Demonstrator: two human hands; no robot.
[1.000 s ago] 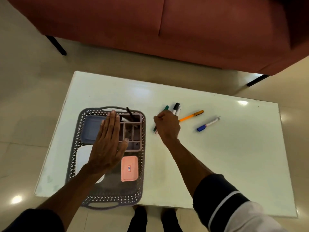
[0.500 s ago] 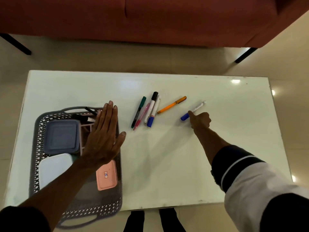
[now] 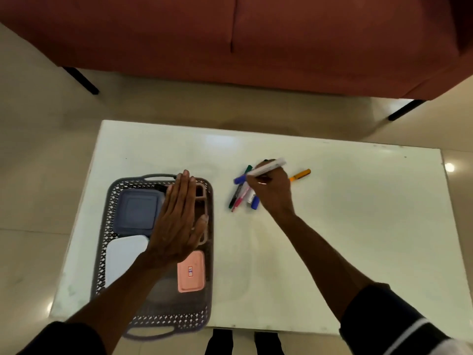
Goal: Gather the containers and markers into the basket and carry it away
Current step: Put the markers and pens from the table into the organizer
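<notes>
A grey perforated basket (image 3: 110, 201) sits on the left of the white table (image 3: 358, 226). Inside it lie a blue-lidded container (image 3: 137, 211), a white container (image 3: 120, 254), a pink container (image 3: 191, 271) and a pink divided organiser (image 3: 202, 193). My left hand (image 3: 176, 221) hovers flat and open over the organiser. My right hand (image 3: 272, 189) grips a white marker with a blue cap (image 3: 261, 171), lifted just over a small pile of markers (image 3: 242, 198) lying on the table. An orange marker (image 3: 300, 174) pokes out to the right of that hand.
A red-brown sofa (image 3: 230, 34) on dark legs stands beyond the table's far edge. Beige tiled floor surrounds the table. My feet (image 3: 243, 342) show below the near edge.
My right hand took hold of the blue-capped marker at the right and brought it left, above the marker pile. My left hand stays flat over the basket.
</notes>
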